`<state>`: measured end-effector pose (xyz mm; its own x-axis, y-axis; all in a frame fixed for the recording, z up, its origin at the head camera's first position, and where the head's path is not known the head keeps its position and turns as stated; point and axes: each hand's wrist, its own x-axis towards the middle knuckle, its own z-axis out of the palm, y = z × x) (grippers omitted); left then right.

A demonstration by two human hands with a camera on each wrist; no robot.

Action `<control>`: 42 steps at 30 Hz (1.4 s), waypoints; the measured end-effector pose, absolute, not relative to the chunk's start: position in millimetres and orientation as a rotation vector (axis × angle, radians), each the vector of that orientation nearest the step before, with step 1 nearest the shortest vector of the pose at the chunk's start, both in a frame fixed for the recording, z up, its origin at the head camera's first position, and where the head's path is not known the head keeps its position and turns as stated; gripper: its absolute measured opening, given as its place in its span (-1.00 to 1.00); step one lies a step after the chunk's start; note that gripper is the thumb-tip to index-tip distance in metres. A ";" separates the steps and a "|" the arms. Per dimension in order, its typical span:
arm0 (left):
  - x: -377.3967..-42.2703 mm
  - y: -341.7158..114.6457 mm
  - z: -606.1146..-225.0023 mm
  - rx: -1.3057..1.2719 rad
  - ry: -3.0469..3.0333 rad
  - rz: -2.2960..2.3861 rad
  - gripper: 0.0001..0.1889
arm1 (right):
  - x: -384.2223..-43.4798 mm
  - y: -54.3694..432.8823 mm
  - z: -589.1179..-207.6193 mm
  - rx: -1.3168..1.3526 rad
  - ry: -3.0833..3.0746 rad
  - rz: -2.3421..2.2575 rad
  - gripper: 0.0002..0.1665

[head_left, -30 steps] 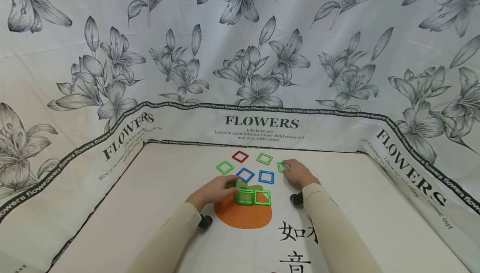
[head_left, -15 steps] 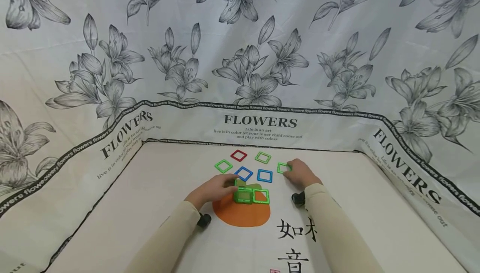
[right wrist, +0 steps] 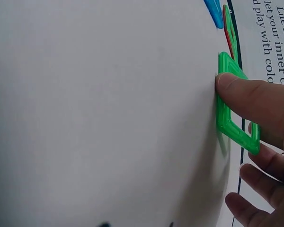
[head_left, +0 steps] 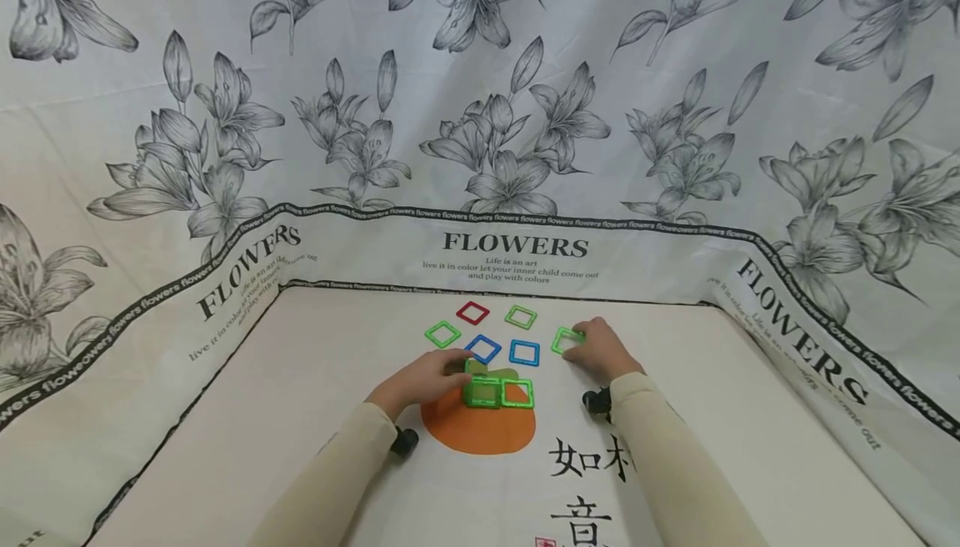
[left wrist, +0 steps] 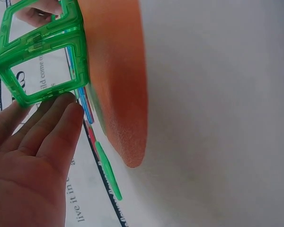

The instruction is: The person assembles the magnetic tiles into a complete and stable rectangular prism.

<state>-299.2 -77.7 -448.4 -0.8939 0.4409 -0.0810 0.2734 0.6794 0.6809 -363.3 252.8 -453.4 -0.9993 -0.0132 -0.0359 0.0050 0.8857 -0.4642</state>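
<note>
- Green square frame (right wrist: 223, 113), hollow in the middle, in the right hand at the right end of the scattered frames, near the far side of the table; whether its edge touches the table I cannot tell.
- Right hand (head_left: 602, 348) pinches that frame with the thumb laid along its near side and a finger behind it; the remaining fingers are bent and spread below.
- Joined green frames (left wrist: 37, 41) in the left hand: two sit edge to edge facing the person, and at least one more stands behind the left one.
- Left hand (head_left: 423, 380) grips this group at its left end, partly closed, thumb on one side and fingers bent on the other.
- Orange shape (head_left: 480, 434) on the table lies beneath and in front of the joined group.
- Diamond-set blue frame (head_left: 491, 342) lies just beyond the left hand; a second blue frame (head_left: 525, 342) lies beside it to the right, apart.
- Farther out lie a red frame (head_left: 481, 308), a light green frame (head_left: 525, 308) and a left-hand green frame (head_left: 452, 328), none touching another.
- Black characters (head_left: 581, 526) mark the pale table (head_left: 225, 414) near the right forearm.
- Flower-printed cloth (head_left: 516, 244) rises around the table, lettered "FLOWERS".
</note>
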 end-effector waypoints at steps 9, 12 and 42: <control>-299.3 -78.5 -448.2 0.597 2.627 1.051 -0.45 | -358.1 248.4 -451.8 -0.046 3.078 -0.771 -0.26; -298.4 -78.7 -447.4 0.603 2.616 1.067 -0.45 | -356.1 247.5 -451.8 -0.051 3.105 -0.789 -0.34; -301.7 -79.0 -450.0 0.604 2.627 1.048 -0.44 | -332.4 244.9 -438.4 -0.212 3.130 -0.790 -0.64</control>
<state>-301.7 -79.0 -450.0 -0.8829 0.4634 -0.0757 0.2841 0.6556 0.6996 -332.4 244.9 -438.4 -0.9870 -0.1036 0.1227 -0.1494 0.8724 -0.4654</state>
